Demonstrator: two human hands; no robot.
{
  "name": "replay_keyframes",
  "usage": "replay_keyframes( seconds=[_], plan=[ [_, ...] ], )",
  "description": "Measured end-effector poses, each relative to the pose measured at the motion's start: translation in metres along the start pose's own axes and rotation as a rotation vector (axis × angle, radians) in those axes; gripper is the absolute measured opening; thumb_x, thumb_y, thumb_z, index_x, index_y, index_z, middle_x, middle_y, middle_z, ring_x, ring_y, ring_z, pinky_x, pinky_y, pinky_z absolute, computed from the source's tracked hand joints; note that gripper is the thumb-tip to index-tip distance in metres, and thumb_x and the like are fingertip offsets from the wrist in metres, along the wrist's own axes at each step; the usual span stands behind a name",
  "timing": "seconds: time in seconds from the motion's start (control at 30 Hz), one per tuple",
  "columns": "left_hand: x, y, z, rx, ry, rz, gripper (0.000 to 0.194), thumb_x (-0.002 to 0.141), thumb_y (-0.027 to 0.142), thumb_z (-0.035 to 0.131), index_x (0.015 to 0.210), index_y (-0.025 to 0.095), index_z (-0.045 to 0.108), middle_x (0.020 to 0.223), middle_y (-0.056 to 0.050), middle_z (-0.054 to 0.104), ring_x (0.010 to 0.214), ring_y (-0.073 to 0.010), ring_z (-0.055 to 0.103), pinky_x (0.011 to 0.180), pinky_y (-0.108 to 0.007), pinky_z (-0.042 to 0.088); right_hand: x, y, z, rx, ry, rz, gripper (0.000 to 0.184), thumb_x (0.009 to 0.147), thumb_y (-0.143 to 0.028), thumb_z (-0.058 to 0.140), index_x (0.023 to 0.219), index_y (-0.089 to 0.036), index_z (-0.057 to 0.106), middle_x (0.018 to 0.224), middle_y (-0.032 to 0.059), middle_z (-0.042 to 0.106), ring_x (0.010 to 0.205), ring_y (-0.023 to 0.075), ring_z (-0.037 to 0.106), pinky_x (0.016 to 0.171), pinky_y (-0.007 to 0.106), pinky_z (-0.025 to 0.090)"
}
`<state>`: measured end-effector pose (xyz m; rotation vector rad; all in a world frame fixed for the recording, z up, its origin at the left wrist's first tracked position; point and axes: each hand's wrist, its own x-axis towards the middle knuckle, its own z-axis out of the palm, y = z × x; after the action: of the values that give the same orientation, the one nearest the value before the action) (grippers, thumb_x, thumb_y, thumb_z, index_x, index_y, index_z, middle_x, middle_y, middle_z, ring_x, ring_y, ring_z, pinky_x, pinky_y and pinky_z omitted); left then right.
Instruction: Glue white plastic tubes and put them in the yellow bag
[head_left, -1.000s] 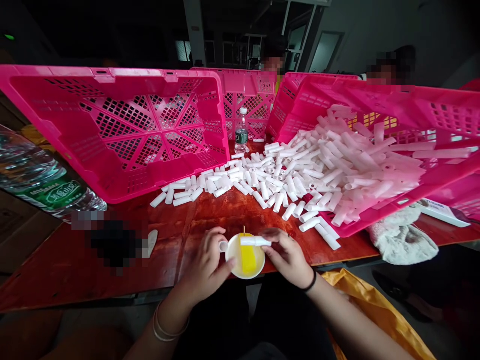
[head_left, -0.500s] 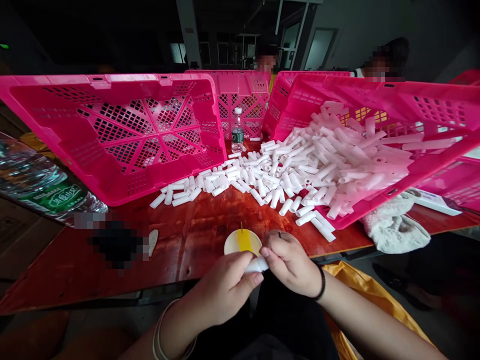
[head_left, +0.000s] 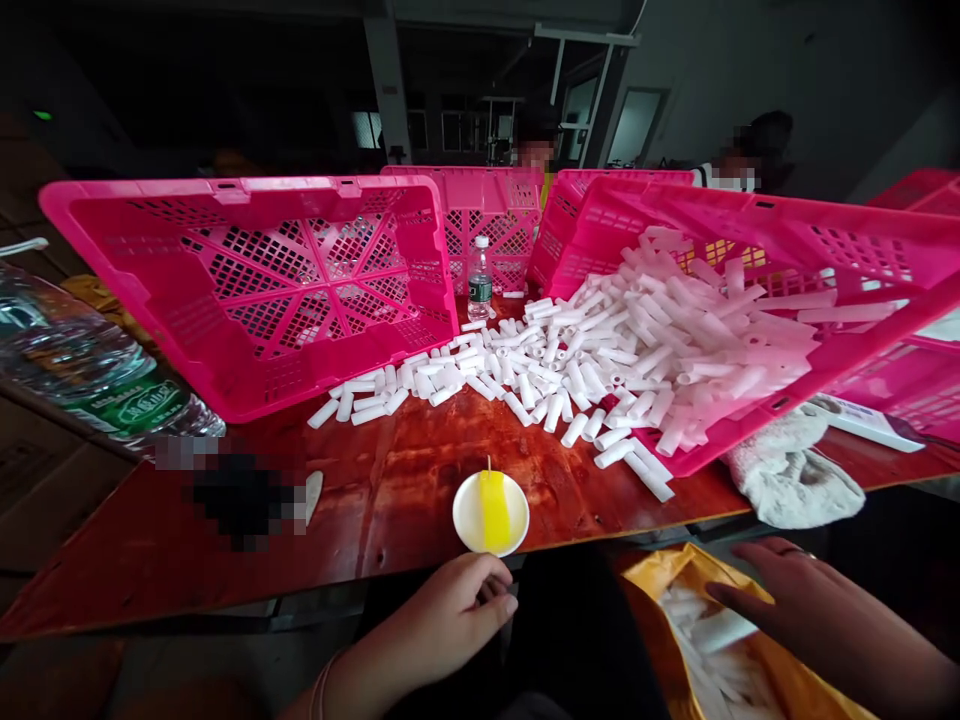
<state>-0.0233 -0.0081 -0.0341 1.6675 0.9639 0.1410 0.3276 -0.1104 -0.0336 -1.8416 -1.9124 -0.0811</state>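
Observation:
My left hand (head_left: 457, 605) is in front of the table edge, just below a small white dish (head_left: 465, 515). Its fingers are loosely curled towards the thumb, and nothing shows in them. In the dish lies a yellow block or strip (head_left: 494, 512) with a thin stick at its far end. On the right, my right hand (head_left: 810, 600) is over a yellow sack (head_left: 660, 568), thumb and fingers apart, holding nothing visible. Just below the thumb a white tube (head_left: 720, 630) is seen among several white tubes in the sack.
A heap of short white tubes (head_left: 585, 350) spills over the red table (head_left: 390, 470) from a tipped pink crate (head_left: 847, 240). Another pink crate (head_left: 300, 390) stands at left. A small bottle (head_left: 480, 285), a large bottle (head_left: 127, 400) and a whitish cloth (head_left: 802, 480) are around.
Both hands came together on a white tube in front of the dish, then parted. My right hand moved right over the sack and is now open; the left stays near the dish without the tube.

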Motion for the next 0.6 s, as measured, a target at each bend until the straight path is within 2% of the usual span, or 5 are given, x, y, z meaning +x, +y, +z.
replay_keyframes(
  seconds=[0.13,0.23,0.3,0.43,0.6],
  plan=[
    [0.004,-0.004,-0.001,0.087,0.02,0.069,0.019,0.082,0.029,0.056,0.099,0.02,0.06,0.102,-0.003,0.062,0.091,-0.0162,0.058,0.083,-0.028,0.047,0.047,-0.011,0.041,-0.133,-0.129,-0.071,0.027,0.092,-0.022,0.042,0.102,-0.017,0.067,0.094,0.0128,0.068,0.081,0.0237,0.067,0.07,0.034,0.053],
    [0.0,0.0,-0.023,0.206,-0.001,0.09,0.015,0.082,0.029,0.055,0.093,0.021,0.062,0.094,-0.001,0.065,0.084,-0.0146,0.061,0.074,-0.023,0.049,0.094,-0.028,0.066,-0.326,-0.25,-0.049,0.037,0.085,0.0,0.038,0.109,-0.013,0.064,0.099,0.0137,0.066,0.078,0.0226,0.067,0.071,0.034,0.053],
    [0.003,-0.002,-0.055,0.399,0.147,0.106,0.015,0.085,0.03,0.051,0.088,0.021,0.063,0.085,0.001,0.066,0.077,-0.0139,0.062,0.068,-0.021,0.049,0.113,-0.03,0.075,-0.483,-0.301,-0.064,0.038,0.082,0.004,0.039,0.103,-0.013,0.066,0.097,0.0151,0.065,0.077,0.025,0.067,0.066,0.035,0.052],
    [0.03,-0.019,-0.146,0.807,0.706,0.018,0.026,0.088,0.018,0.038,0.095,0.016,0.063,0.096,-0.009,0.065,0.093,-0.023,0.06,0.086,-0.035,0.047,0.119,-0.015,0.086,-0.59,-0.282,-0.146,0.03,0.083,0.002,0.045,0.1,-0.012,0.066,0.098,0.0164,0.064,0.083,0.0265,0.064,0.065,0.034,0.052],
    [0.067,-0.042,-0.208,0.953,0.776,-0.048,0.023,0.077,0.018,0.055,0.096,0.011,0.066,0.104,-0.016,0.06,0.104,-0.0325,0.054,0.094,-0.044,0.042,0.109,0.007,0.096,-0.488,-0.168,-0.266,0.028,0.089,-0.007,0.044,0.109,-0.013,0.063,0.104,0.016,0.062,0.086,0.0251,0.063,0.074,0.038,0.052]
  ],
)
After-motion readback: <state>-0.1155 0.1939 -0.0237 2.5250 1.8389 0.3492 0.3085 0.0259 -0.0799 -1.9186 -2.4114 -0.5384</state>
